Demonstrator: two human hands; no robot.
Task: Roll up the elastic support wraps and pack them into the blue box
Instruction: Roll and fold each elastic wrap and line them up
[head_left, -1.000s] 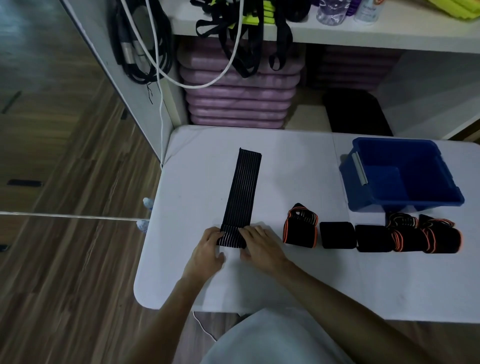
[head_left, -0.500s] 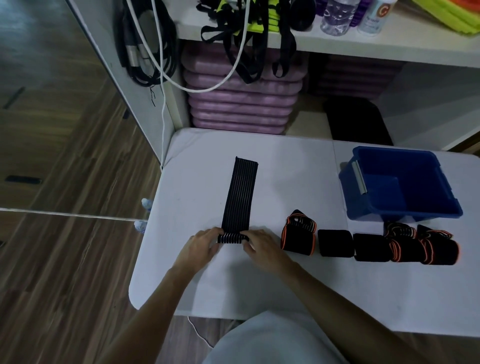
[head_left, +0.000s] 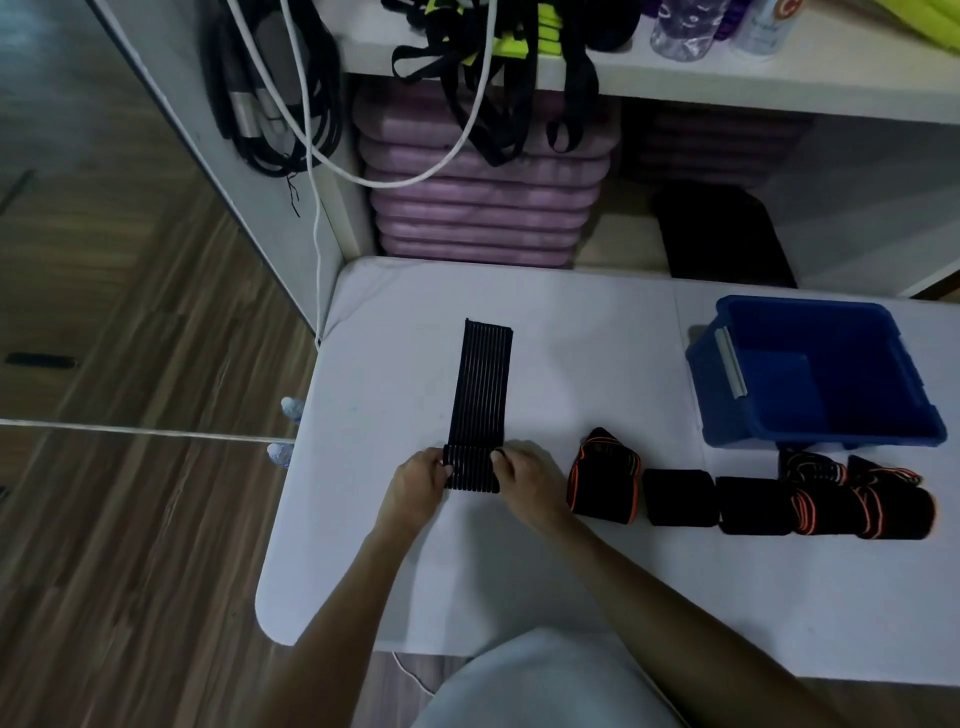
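A black ribbed elastic wrap (head_left: 484, 384) lies stretched out flat on the white table (head_left: 571, 582), pointing away from me. Its near end is turned over into a small roll (head_left: 471, 469). My left hand (head_left: 420, 483) grips the roll's left end and my right hand (head_left: 524, 475) grips its right end, fingers curled over it. To the right sits a row of rolled wraps: one black with orange trim (head_left: 602, 477), two plain black (head_left: 679, 496), and more orange-striped ones (head_left: 857, 501). The blue box (head_left: 815, 374) stands behind them at the right; I see nothing inside it.
White shelving stands behind the table with stacked purple mats (head_left: 483, 208), black straps (head_left: 498, 78), hanging cables (head_left: 280, 104) and bottles (head_left: 680, 26). Wooden floor (head_left: 130, 519) lies off the table's left edge. A black pad (head_left: 722, 234) leans behind the box.
Both hands have rolled the wrap's near end away from me. The roll has grown thicker and the flat part has become shorter.
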